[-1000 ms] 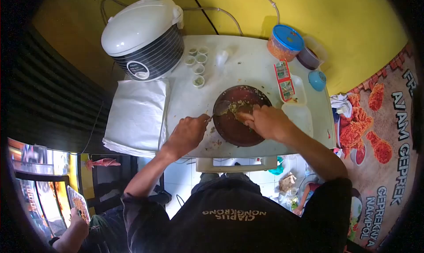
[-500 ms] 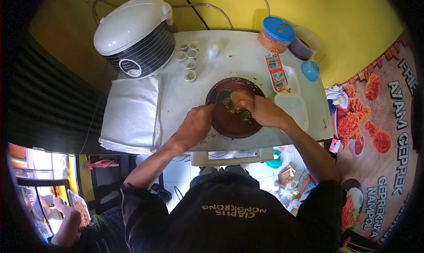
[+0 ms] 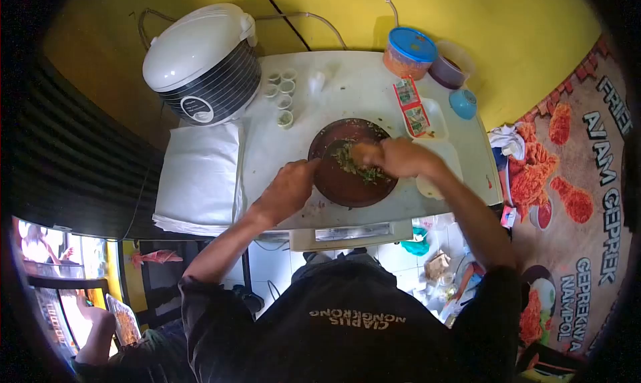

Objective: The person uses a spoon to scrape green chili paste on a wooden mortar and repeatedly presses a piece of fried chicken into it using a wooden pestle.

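Note:
A round, dark reddish-brown mortar sits near the table's front edge with crushed green food in it. My right hand is closed around a brown wooden pestle, whose working end presses among the green bits. At the mortar's left rim, my left hand is closed on what looks like a thin dark spoon that reaches over the mortar; its outline is hard to make out against the dark surface.
A rice cooker and a stack of white paper are at left. Several small cups stand behind the mortar. To the right are an open foam box with red sachets, a blue-lidded tub and a blue bowl.
My right hand and the pestle have shifted slightly within the mortar, and the green food is spread wider. My left hand stays at the rim. The camera view has moved a little.

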`<state>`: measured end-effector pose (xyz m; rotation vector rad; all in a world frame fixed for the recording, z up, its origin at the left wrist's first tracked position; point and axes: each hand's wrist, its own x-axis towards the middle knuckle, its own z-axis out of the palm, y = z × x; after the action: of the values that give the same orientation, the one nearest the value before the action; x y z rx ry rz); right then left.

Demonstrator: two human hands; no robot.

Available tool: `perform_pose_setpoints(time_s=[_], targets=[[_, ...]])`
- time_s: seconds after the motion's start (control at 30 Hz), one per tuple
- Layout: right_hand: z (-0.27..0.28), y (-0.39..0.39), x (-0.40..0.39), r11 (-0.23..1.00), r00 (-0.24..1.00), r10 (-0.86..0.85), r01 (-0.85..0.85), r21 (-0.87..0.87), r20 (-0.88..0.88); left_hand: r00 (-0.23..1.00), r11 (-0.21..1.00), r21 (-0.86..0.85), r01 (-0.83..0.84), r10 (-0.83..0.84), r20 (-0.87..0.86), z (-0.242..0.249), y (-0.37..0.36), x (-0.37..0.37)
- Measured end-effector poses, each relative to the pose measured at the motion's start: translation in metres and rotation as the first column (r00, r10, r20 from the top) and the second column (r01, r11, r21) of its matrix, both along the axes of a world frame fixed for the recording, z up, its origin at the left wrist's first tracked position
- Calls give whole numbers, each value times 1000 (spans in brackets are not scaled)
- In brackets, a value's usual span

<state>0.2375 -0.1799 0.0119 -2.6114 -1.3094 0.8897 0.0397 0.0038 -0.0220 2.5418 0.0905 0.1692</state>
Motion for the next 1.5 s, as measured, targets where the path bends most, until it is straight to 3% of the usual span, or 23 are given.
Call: perform_pose_setpoints(time_s=[0.03,0.1,0.17,0.2,0.27,0.37,0.43,0.5,0.57,0.6,0.63,0.7,0.77,0.83,0.9,0.97,1.03,1.13,1.17,1.23,1.3,1.37,1.5], targets=[[29,3,11,986,975,-73,39,-161,-211,1000,1000,7,4,-4,3,6,0,-2],[8,-20,17,996,981,-13,-5,-92,-194,989,995,-72,64,-73,-132,24,-3,-9],[-16,-47,4,942,974,212,-225,248,76,992,998,-52,39,-45,-117,25,-7,-15],[-11,-50,-15,941,973,218,-230,247,77,993,999,-30,20,-23,-116,24,-8,-19],[10,-40,-51,995,958,-50,24,95,282,996,1000,-14,12,-13,-84,19,-8,-20],[10,-13,-28,998,988,-36,26,64,148,999,999,7,33,-32,-39,16,-4,-15],[40,14,-8,969,988,156,-157,-192,-21,998,998,18,60,-60,-20,16,-4,-13],[48,10,-17,972,978,208,-203,-122,33,996,999,-15,46,-47,-70,18,-3,-14],[-13,-16,-38,974,940,47,-118,193,337,998,999,-9,37,-38,-49,16,-5,-19],[-3,-15,-40,974,933,77,-146,173,350,999,1000,-18,23,-23,-24,12,-7,-18],[6,-10,-29,975,935,87,-151,166,345,999,1000,-27,16,-17,-29,8,-10,-17],[20,4,8,981,991,126,-132,-143,-52,1000,999,-40,4,-4,8,3,-11,-19],[22,-2,17,990,993,100,-105,-93,-55,999,996,-89,-24,27,38,7,-12,-28],[16,-11,11,975,984,156,-167,150,82,995,987,-150,-58,70,72,8,-12,-31],[10,-9,-16,980,986,132,-145,138,100,989,991,-79,-105,112,93,6,-11,-35],[4,-6,-43,985,946,42,-92,143,322,988,988,-80,-134,139,60,6,-11,-36],[16,6,-36,975,943,103,-158,154,318,986,984,-78,-163,166,26,7,-9,-33],[48,39,-11,930,976,199,-216,-297,-87,992,989,-98,-110,115,52,8,-10,-30],[40,29,-20,931,977,195,-213,-297,-90,990,986,-121,-115,124,67,8,-10,-30],[13,6,-40,978,938,186,-206,39,294,987,984,-135,-121,134,93,11,-3,-27],[18,13,-9,978,978,204,-203,-44,36,989,987,-119,-110,120,83,9,-5,-32],[30,26,2,955,966,258,-257,-145,-17,993,989,-109,-101,106,44,11,-7,-32],[29,20,-39,968,957,248,-250,-7,149,997,985,-154,-76,79,12,11,-6,-31]])
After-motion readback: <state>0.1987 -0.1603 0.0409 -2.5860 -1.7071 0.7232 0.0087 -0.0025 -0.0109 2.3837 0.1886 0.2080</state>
